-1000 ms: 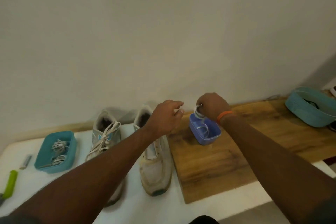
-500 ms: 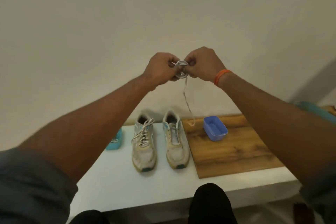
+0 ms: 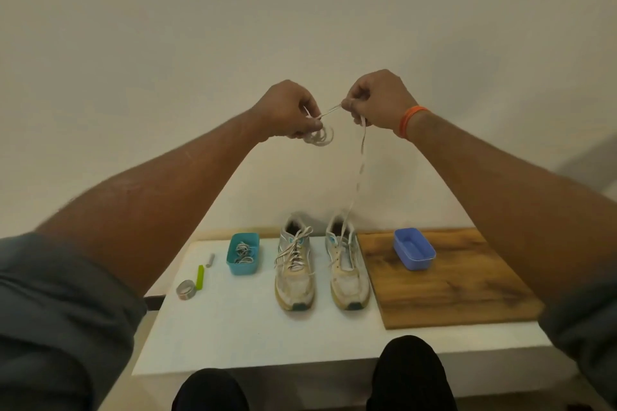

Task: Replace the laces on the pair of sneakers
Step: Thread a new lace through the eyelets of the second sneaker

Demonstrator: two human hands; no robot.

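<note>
Half a second back both my fists were pressed together around the coiled lace; now they have drawn apart, with a short stretch of lace taut between them. Both arms reach forward and up, raised well above the table. My left hand curls its fingers round the remaining coil, which hangs below the knuckles. My right hand, orange band at the wrist, pinches the lace, and the free end hangs down toward the right sneaker. That shoe looks unlaced; the left sneaker is laced. Both stand between the teal tub and the wooden board carrying the blue tub.
</note>
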